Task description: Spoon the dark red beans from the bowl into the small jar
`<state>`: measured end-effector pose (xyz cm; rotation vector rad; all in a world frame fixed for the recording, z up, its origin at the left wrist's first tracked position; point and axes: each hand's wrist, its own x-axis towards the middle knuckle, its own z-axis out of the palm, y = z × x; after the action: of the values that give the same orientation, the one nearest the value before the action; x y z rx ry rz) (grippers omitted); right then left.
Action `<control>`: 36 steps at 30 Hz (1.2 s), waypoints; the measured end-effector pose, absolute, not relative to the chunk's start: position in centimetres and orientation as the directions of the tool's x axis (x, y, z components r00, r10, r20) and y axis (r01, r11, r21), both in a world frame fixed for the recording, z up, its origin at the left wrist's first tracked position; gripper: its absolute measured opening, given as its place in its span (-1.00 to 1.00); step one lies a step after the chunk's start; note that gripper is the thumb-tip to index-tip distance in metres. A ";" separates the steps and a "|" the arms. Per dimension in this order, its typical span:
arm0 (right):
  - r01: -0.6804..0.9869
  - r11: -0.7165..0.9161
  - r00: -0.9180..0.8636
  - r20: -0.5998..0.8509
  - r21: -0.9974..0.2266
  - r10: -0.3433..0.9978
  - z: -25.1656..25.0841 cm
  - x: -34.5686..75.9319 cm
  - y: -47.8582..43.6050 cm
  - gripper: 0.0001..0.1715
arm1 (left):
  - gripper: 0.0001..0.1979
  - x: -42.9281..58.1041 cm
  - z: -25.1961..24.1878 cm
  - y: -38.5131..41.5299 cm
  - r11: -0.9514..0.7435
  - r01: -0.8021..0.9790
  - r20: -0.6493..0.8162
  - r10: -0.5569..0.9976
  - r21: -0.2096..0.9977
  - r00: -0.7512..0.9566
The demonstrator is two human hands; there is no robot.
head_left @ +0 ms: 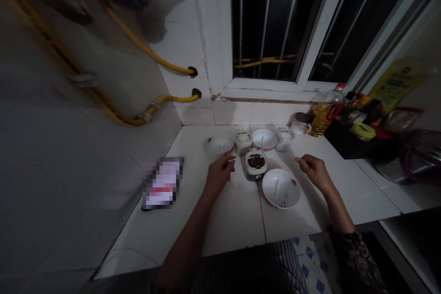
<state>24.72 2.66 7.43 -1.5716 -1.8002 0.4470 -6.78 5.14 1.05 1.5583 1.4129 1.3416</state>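
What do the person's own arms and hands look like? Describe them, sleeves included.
The left hand and right hand are bare, without gloves. The right sleeve is dark with a lighter, floral-looking pattern, ending on the forearm. Any left sleeve is too dark to make out.

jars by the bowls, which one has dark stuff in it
The front jar, left of the nearest bowl: it looks dark brown inside, whereas the left rear jar and right rear jar look whitish inside.
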 end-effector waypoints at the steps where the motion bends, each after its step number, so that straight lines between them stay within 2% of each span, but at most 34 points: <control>1: 0.727 0.282 -0.120 0.288 -0.626 0.950 8.0 24.4 2.4 -0.62 | -0.72 -6.8 1.1 5.2 -0.233 0.325 0.280 0.954 0.917 -0.106; 2: 0.725 0.332 -0.216 0.258 -0.604 0.942 8.6 23.9 2.0 -0.75 | -0.71 -6.9 1.1 5.2 -0.245 0.336 0.298 0.948 0.909 -0.114; 3: 0.735 0.359 -0.301 0.198 -0.575 0.933 9.1 23.3 1.5 -0.78 | -0.69 -6.9 1.2 5.2 -0.260 0.346 0.317 0.941 0.902 -0.120; 7: 0.761 0.531 -0.591 -0.062 -0.373 0.804 10.0 20.6 -0.6 -0.65 | -0.58 -6.7 1.3 5.1 -0.315 0.368 0.371 0.924 0.875 -0.092; 9: 0.741 0.604 -0.658 -0.138 -0.291 0.740 9.8 19.4 -0.7 -0.66 | -0.56 -6.5 1.3 5.0 -0.338 0.370 0.383 0.922 0.865 -0.055; 13: 0.748 0.637 -0.664 -0.202 -0.189 0.720 8.8 18.3 0.3 -0.71 | -0.58 -6.1 1.0 5.0 -0.370 0.367 0.394 0.919 0.853 0.010; 16: 0.740 0.639 -0.671 -0.181 -0.210 0.719 8.6 18.4 0.8 -0.70 | -0.60 -6.1 0.8 5.1 -0.380 0.365 0.398 0.917 0.850 0.030; 20: 0.722 0.658 -0.681 -0.053 -0.214 0.730 9.3 19.4 0.6 -0.81 | -0.61 -6.2 0.4 5.2 -0.391 0.345 0.395 0.917 0.853 0.062; 22: 0.750 0.625 -0.639 0.003 -0.217 0.769 9.7 20.1 0.3 -0.79 | -0.57 -6.0 0.3 5.1 -0.404 0.320 0.393 0.914 0.857 0.103; 26: 0.778 0.552 -0.564 0.055 -0.300 0.824 10.0 21.1 0.1 -0.67 | -0.30 -5.2 -0.1 4.7 -0.440 0.241 0.391 0.893 0.865 0.223; 31: 0.793 0.549 -0.533 0.136 -0.264 0.835 10.7 19.7 1.3 -0.87 | -0.05 -3.7 -0.5 4.9 -0.400 0.086 0.360 0.884 0.912 0.299; 33: 0.772 0.583 -0.567 0.139 -0.254 0.812 11.0 18.5 2.4 -0.65 | -0.01 -3.2 -0.5 5.2 -0.403 0.053 0.368 0.875 0.914 0.315; 36: 0.751 0.612 -0.607 0.105 -0.247 0.788 11.1 17.2 4.4 -0.25 | -0.07 -2.6 -0.4 5.7 -0.452 0.016 0.421 0.843 0.892 0.337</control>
<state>17.23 4.35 11.08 -1.2741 -2.6336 0.2637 -2.56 5.66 -0.42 1.7486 0.7684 1.2190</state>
